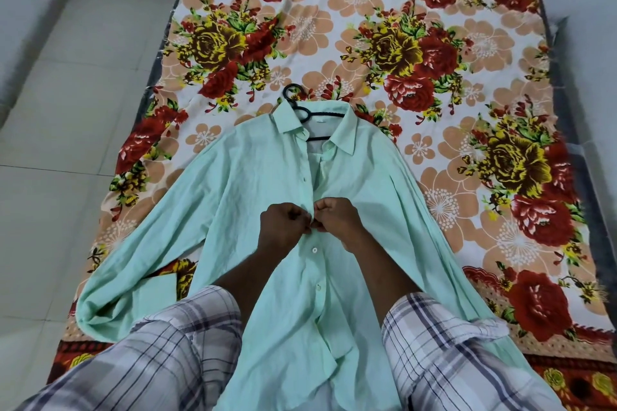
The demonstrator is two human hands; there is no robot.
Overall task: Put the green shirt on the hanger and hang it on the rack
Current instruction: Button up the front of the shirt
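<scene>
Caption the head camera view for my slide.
Left hand and right hand pinch the green shirt's button placket, hanger inside its collar.

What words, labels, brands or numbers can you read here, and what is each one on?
None can be read. The green shirt, the black hanger in its collar and the floral bedsheet show no lettering; any tag inside the collar is too small to make out.

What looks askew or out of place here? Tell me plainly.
The black hanger sits crooked: its hook leans off to one side of the green shirt collar. One sleeve lies doubled back on itself. Nothing looks torn or spilled.
</scene>
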